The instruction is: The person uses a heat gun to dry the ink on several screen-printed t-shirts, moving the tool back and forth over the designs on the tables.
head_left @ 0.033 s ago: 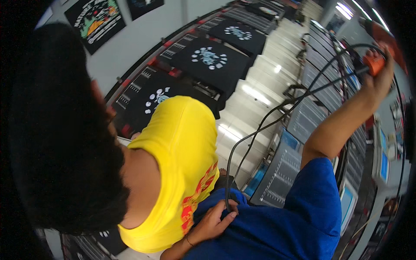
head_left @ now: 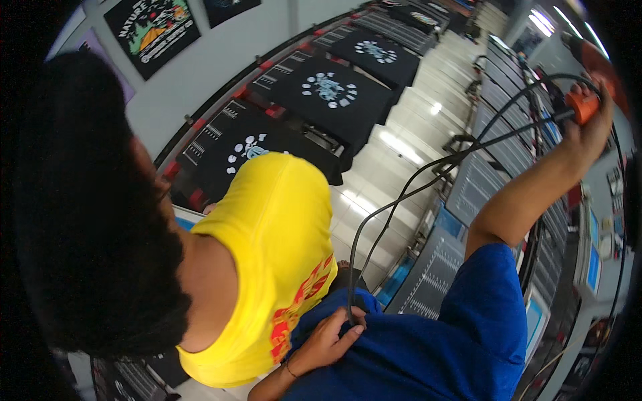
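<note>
1. On the black poster, white letters stand above and below the drawing.
2. On the yellow shirt, there are red letters, seen at a slant.
3. On the grey board, white scale marks show; any numbers are too small to read.

At upper right, the right hand is holding an orange cylindrical fitting; at lower centre, the left hand is gripping a looping black cable. Printed black garments are lying at upper centre.
</note>
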Tool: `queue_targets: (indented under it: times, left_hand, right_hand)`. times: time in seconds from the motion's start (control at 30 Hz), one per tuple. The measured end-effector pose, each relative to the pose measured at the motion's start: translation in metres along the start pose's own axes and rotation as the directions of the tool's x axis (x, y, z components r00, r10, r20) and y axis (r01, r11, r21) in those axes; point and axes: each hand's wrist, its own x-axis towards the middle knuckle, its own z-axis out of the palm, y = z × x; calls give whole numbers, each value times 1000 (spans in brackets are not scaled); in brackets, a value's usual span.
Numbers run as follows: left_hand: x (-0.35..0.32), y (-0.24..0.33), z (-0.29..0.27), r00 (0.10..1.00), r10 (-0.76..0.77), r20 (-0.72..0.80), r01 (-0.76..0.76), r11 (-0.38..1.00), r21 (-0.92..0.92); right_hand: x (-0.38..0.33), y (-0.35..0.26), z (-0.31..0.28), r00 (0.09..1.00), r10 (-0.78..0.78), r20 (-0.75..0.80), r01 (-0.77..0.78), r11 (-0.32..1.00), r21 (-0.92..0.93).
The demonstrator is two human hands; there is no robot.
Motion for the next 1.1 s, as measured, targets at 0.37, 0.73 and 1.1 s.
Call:
queue_targets:
  times: [0.37, 0.73, 1.1]
  left_hand:
    - [133, 8, 13, 859, -17, -512, -43, 993, -106]
    - [322, -21, 8, 808, -17, -588, -28, 997, -67]
    - [662, -47, -6, 943, -79, -325, 117, 988, 100]
  right_hand:
    - [29, 144, -9, 949, 313, 23, -314, 942, 116]
    - [118, 266, -100, 937, 347, 38, -349, 932, 99]
    - [262, 409, -257, 892, 422, -160, -429, 903, -8]
